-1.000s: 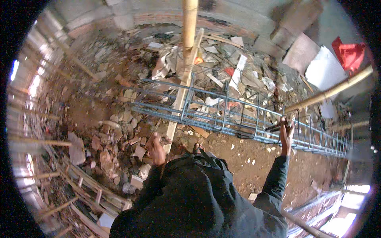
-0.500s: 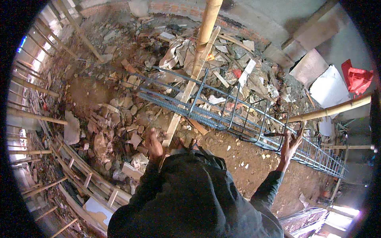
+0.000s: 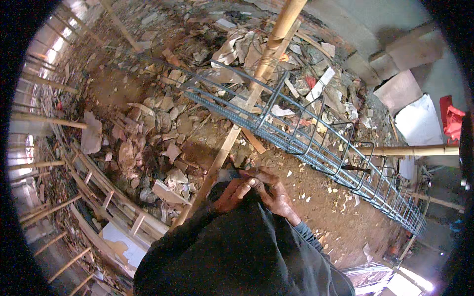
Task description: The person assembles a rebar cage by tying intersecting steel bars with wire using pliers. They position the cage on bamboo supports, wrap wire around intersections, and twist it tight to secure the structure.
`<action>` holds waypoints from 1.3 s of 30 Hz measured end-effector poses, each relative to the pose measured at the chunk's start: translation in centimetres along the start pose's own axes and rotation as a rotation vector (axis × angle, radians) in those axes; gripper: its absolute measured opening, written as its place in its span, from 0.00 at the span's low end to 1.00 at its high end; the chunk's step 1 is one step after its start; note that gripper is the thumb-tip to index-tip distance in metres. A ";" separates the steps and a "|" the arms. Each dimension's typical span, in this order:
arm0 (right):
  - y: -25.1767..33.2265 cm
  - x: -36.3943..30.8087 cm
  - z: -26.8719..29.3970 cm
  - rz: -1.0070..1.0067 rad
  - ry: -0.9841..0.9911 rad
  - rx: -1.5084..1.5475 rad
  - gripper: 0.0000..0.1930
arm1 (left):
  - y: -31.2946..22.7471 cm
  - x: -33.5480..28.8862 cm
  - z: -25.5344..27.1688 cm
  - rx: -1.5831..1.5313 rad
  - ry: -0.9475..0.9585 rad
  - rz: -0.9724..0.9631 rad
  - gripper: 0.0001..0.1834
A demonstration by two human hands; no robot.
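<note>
In front of my body my two hands are together. My left hand (image 3: 234, 194) has its fingers bent and closed. My right hand (image 3: 277, 198) meets it at the fingertips in a pinch. Whatever sits between the fingers is too small and blurred to name. Beyond them a long cage of steel reinforcing bars (image 3: 316, 163) with square stirrups slants from the upper left to the lower right. A dark, slim-handled tool (image 3: 356, 168) rests on the cage, apart from my hands. A wooden batten (image 3: 228, 148) runs under the cage's left part.
An upright bamboo pole (image 3: 282, 30) stands at the cage's far side. Broken bricks and rubble (image 3: 143, 143) cover the ground at left. A horizontal bamboo pole (image 3: 410, 150) lies at right, near a red sheet (image 3: 451, 118). Timber frames (image 3: 111, 197) line the left.
My right hand has left the cage and come back to my left hand before my body. The dark tool stays on the cage. My view has shifted slightly.
</note>
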State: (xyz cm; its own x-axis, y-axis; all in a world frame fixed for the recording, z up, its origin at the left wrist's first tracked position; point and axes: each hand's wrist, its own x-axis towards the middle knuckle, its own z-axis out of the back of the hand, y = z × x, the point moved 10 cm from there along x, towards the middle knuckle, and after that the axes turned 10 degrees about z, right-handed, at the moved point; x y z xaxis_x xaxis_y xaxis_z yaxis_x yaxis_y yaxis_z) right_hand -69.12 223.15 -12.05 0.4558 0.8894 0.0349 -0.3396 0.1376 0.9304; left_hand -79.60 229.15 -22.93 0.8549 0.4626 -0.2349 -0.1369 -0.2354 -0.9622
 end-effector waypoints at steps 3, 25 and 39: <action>-1.6 -0.1 -0.5 -0.052 -0.043 0.059 0.09 | -2.4 1.1 -0.5 -0.087 0.248 0.120 0.21; -7.5 1.1 0.2 -0.237 -0.196 0.044 0.11 | 11.9 11.0 15.0 -0.209 -0.257 0.222 0.17; -11.1 1.1 -7.9 -0.534 0.051 0.507 0.30 | 3.5 2.5 9.3 -0.917 -0.223 0.405 0.14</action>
State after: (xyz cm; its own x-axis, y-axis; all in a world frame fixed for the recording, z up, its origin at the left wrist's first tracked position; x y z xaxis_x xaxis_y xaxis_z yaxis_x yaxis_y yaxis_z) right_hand -71.37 226.06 -25.24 0.4095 0.7784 -0.4758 0.3453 0.3505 0.8706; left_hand -82.57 237.45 -28.19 0.7045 0.3293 -0.6287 0.1201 -0.9284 -0.3517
